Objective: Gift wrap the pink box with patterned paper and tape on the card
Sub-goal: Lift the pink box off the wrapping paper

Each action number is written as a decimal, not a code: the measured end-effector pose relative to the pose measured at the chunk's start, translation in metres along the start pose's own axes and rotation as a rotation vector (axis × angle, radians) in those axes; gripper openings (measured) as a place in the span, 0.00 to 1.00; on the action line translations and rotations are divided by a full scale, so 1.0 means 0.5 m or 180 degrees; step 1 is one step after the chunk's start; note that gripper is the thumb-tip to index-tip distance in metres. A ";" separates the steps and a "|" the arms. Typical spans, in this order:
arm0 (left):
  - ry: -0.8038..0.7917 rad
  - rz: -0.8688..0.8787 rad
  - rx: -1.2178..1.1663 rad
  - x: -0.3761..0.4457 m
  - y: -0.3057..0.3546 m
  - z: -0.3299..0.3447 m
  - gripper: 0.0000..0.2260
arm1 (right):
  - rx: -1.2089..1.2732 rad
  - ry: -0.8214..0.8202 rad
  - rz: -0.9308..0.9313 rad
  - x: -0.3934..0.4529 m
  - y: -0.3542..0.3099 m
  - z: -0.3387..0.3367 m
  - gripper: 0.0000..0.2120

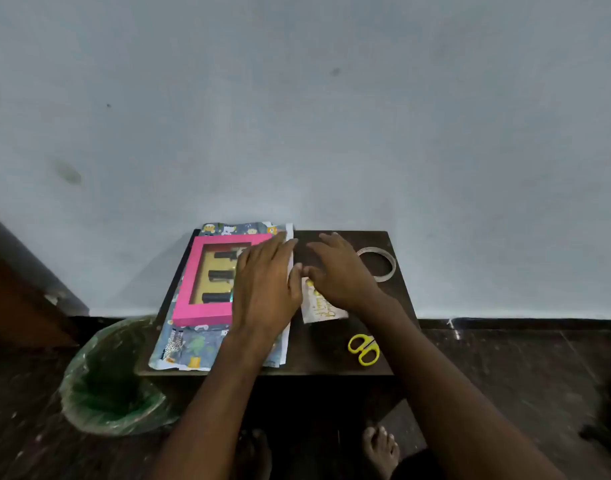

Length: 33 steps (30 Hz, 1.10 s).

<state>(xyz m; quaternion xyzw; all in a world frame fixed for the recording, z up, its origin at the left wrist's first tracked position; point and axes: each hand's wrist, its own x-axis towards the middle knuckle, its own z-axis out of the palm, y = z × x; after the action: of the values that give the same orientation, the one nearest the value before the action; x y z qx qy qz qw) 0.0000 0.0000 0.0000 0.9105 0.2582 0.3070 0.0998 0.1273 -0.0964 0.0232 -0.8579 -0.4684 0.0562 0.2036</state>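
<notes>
The pink box [200, 308] with a clear window lies on the patterned paper [189, 346] on the left half of a small dark table. My left hand [266, 289] rests flat, fingers spread, over the box's right side and the paper's white right edge. Palm down beside it, my right hand [338, 271] hovers over or touches the table, and it covers the top of the white card [326, 311] with yellow writing. Neither hand holds anything. A roll of clear tape [383, 263] lies just right of my right hand.
Yellow-handled scissors [364, 348] lie near the table's front right. The table [331, 362] stands against a pale wall. A green-lined waste bin [106, 379] sits on the floor at the table's front left. My bare feet show under the front edge.
</notes>
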 end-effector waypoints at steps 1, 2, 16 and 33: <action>-0.0012 0.0135 -0.0119 0.004 -0.001 -0.005 0.16 | 0.0011 -0.0034 -0.0039 0.001 0.005 0.004 0.25; -0.0081 0.0206 -0.0176 0.003 0.002 -0.011 0.14 | -0.0031 -0.0062 -0.0043 -0.003 0.008 0.003 0.24; -0.1838 0.0428 0.0199 -0.009 -0.010 0.034 0.31 | -0.0192 -0.0472 0.0362 -0.018 0.045 -0.005 0.22; -0.2042 0.0177 -0.0435 0.008 -0.003 0.045 0.39 | 0.1140 -0.0271 0.1477 -0.001 0.057 -0.011 0.10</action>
<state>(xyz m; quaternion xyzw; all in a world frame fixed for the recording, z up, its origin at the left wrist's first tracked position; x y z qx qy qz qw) 0.0157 0.0028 -0.0166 0.9587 0.1675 0.0238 0.2286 0.1506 -0.1119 0.0167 -0.8893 -0.2505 0.2189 0.3136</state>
